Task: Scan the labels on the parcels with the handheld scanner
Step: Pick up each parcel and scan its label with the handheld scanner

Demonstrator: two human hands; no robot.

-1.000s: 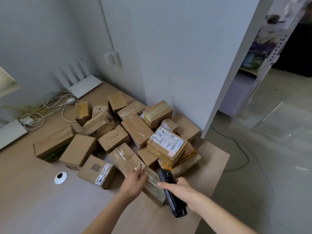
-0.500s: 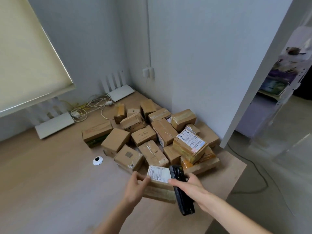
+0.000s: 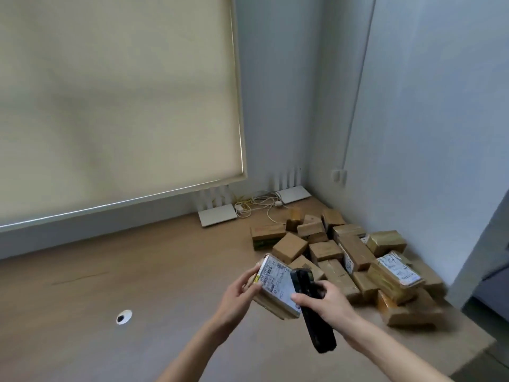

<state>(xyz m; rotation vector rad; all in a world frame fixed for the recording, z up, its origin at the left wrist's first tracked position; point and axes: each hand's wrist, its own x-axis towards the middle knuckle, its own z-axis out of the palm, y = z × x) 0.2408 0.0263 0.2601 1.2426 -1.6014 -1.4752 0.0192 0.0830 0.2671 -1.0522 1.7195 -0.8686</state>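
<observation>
1. Pale grey walls meet in a corner above a light wooden tabletop [image 3: 137, 271], and a cream roller blind [image 3: 118, 100] is seen lowered at the left.
2. A heap of small brown cardboard parcels [image 3: 344, 252] is piled on the tabletop against the corner.
3. Two flat white routers [image 3: 217, 215] and a tangle of white cables [image 3: 256, 205] are seen behind the heap.
4. A brown cardboard parcel with a white printed label [image 3: 275, 285] is held above the tabletop, tilted, by the left hand [image 3: 237, 293], whose fingers and thumb are clamped on its near end.
5. A black handheld scanner [image 3: 314, 315] is gripped by the right hand [image 3: 327, 301], fingers curled round it, its front end over the label.
</observation>
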